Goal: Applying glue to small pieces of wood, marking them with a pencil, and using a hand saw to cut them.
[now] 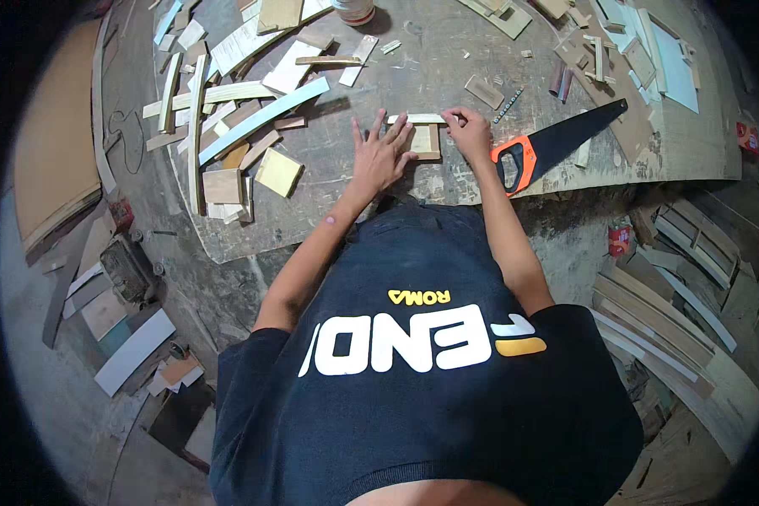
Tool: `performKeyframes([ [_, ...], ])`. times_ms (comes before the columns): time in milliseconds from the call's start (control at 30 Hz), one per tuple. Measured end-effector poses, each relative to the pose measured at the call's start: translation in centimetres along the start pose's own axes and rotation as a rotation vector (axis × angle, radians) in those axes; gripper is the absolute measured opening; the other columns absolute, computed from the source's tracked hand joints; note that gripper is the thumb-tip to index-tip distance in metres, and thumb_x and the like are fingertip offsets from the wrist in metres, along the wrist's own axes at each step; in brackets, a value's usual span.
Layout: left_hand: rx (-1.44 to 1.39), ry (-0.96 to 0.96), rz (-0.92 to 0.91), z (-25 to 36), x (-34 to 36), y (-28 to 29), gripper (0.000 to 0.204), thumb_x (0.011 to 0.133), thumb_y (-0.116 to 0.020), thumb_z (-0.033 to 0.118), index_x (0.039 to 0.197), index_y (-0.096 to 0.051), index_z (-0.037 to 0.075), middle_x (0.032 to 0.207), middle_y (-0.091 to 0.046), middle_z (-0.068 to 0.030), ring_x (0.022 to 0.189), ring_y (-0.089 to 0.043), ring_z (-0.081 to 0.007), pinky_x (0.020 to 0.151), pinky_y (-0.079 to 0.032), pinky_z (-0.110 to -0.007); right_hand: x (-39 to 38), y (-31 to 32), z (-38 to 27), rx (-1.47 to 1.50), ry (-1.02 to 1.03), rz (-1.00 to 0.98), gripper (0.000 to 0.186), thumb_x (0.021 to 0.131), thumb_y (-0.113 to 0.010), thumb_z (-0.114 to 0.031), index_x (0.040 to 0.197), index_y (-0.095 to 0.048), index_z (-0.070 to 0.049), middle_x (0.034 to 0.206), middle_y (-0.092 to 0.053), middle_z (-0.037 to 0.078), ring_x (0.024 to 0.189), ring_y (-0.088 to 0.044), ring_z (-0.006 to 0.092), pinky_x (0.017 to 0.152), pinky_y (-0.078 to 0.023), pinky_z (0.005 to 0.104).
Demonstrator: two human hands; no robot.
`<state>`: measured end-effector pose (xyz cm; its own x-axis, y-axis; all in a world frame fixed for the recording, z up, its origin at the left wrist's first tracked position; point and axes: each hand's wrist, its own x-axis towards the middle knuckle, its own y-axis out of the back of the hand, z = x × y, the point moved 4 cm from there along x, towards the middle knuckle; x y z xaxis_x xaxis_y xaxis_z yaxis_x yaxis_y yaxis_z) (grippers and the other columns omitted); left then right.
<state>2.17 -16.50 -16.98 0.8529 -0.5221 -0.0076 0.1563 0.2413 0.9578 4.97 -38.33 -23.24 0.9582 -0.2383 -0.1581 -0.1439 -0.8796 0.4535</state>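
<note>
A small rectangular wooden piece (428, 144) lies near the table's front edge, with a thin pale wooden strip (423, 119) along its far side. My left hand (381, 158) rests with fingers spread, its fingertips at the strip's left end and its thumb by the wooden piece. At the other end, my right hand (469, 135) has its thumb and forefinger pinched on the strip. Fingers hide both strip ends. Just right of that hand lies a handsaw (557, 148) with an orange and black handle and a dark blade.
Wood offcuts and a long light-blue strip (266, 121) are heaped at left, beside a yellowish square block (278, 172). A drill bit (508, 105) lies beyond my right hand. A tub (354, 10) stands at the far edge. More boards (649, 329) lie on the floor at right.
</note>
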Motion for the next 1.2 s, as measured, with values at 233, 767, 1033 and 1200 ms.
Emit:
performKeyframes([
  [233,-0.039,0.057,0.030,0.3,0.3,-0.3,0.051,0.091,-0.056,0.040,0.137,-0.053,0.018,0.150,-0.042,0.0030,0.142,-0.029,-0.0335,0.111,-0.006,-0.071,0.0,0.1,0.3,-0.010,0.021,0.017,0.017,0.080,-0.074,-0.022,0.084,-0.073,-0.006,0.063,-0.061,0.008,0.056,-0.057,0.0172,0.054,-0.044,0.0332],
  [767,-0.093,0.012,0.154,0.1,2.4,0.2,0.032,0.088,-0.062,0.028,0.116,-0.065,0.013,0.131,-0.060,-0.0028,0.122,-0.050,-0.0300,0.111,-0.019,-0.064,-0.6,1.0,-3.1,-0.037,0.076,-0.036,0.023,0.085,-0.074,-0.022,0.095,-0.072,-0.001,0.064,-0.054,-0.003,0.058,-0.055,0.0056,0.052,-0.047,0.0240],
  [1033,-0.356,0.055,0.159,-0.4,7.2,-1.1,0.019,0.079,-0.069,0.023,0.096,-0.072,0.014,0.104,-0.067,-0.0053,0.108,-0.057,-0.0291,0.105,-0.032,-0.053,0.4,0.8,-1.5,-0.001,0.008,-0.231,0.026,0.085,-0.075,-0.021,0.102,-0.072,-0.003,0.067,-0.062,-0.001,0.058,-0.056,0.0057,0.052,-0.044,0.0227],
  [1200,-0.607,0.354,0.059,-4.9,7.9,-1.8,0.024,0.082,-0.071,0.025,0.099,-0.075,0.010,0.088,-0.072,-0.0101,0.082,-0.068,-0.0254,0.076,-0.052,-0.036,1.2,0.6,0.4,0.022,-0.116,-0.311,0.025,0.082,-0.074,-0.023,0.101,-0.074,-0.008,0.068,-0.067,0.005,0.060,-0.062,0.0099,0.056,-0.047,0.0280],
])
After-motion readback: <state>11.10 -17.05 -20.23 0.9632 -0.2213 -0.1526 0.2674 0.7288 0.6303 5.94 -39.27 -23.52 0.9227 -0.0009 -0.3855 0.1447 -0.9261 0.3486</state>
